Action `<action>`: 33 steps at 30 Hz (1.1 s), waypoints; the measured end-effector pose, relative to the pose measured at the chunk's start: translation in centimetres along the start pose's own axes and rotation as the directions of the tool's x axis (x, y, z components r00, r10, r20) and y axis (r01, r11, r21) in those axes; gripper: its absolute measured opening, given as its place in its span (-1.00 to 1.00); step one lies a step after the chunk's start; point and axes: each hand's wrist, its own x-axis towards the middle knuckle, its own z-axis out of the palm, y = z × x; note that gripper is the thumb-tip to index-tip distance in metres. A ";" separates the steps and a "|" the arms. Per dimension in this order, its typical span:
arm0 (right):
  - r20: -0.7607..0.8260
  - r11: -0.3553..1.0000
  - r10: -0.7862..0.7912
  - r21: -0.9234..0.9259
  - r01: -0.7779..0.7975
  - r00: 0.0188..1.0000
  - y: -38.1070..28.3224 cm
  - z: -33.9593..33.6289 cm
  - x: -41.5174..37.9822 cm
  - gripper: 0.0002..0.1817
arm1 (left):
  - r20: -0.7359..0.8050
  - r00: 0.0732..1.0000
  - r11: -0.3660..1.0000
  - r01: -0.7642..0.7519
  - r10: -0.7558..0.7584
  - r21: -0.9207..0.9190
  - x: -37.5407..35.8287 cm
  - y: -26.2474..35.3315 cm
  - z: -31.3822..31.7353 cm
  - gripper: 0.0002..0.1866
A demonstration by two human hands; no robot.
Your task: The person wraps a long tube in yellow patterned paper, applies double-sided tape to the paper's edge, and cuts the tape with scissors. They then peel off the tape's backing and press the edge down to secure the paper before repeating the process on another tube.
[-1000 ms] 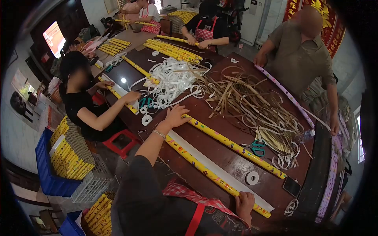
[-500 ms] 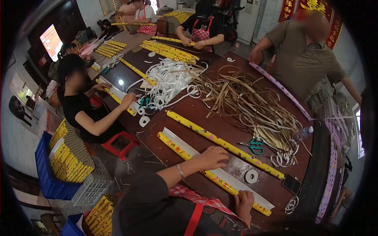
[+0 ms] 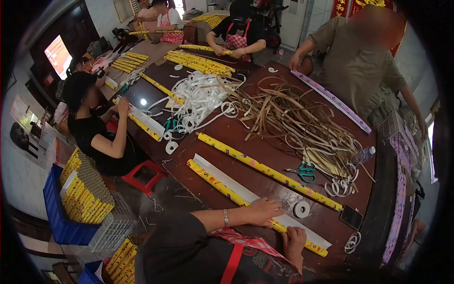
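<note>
A yellow patterned wrapping sheet point(image 3: 215, 183), its white inner side showing, lies partly rolled into a long tube along the near table edge. My left hand point(image 3: 265, 211), with a bracelet at the wrist, rests on this roll with its fingers spread over the white side. Near the roll's right end, my right hand point(image 3: 295, 237) presses on the yellow edge with bent fingers. Whether those fingers pinch the sheet cannot be made out. Beyond lies a finished-looking yellow tube point(image 3: 265, 171). A white tape roll point(image 3: 301, 209) sits between tube and sheet.
Teal scissors point(image 3: 306, 173), a phone point(image 3: 351, 218), brown strips point(image 3: 283, 113) and white strips point(image 3: 201, 99) lie on the table point(image 3: 189, 142). A co-worker point(image 3: 101, 128) handles another yellow sheet at left. Another person point(image 3: 354, 66) holds a purple tube point(image 3: 331, 101). Blue crate point(image 3: 61, 208) at lower left.
My left hand has slid right along the roll. My right hand has barely moved. The left co-worker's hand has risen, and the purple tube has shifted slightly left.
</note>
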 end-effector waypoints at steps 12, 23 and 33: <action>0.013 1.000 0.028 -0.008 -0.028 1.000 -0.1 0.0 0.0 -0.66 | -0.138 0.987 0.995 -0.088 0.081 -0.046 -0.6 0.1 3.7 -0.56; -0.011 1.000 0.006 0.011 -0.006 1.000 0.0 0.2 -0.1 -0.66 | -0.121 0.989 0.997 -0.081 0.080 0.000 -0.5 0.1 3.5 -0.61; -0.034 0.991 0.071 -0.114 -0.075 0.997 -0.3 -0.2 -0.3 -0.54 | -0.136 0.989 0.998 -0.058 0.058 0.003 -1.3 -1.1 2.0 -0.62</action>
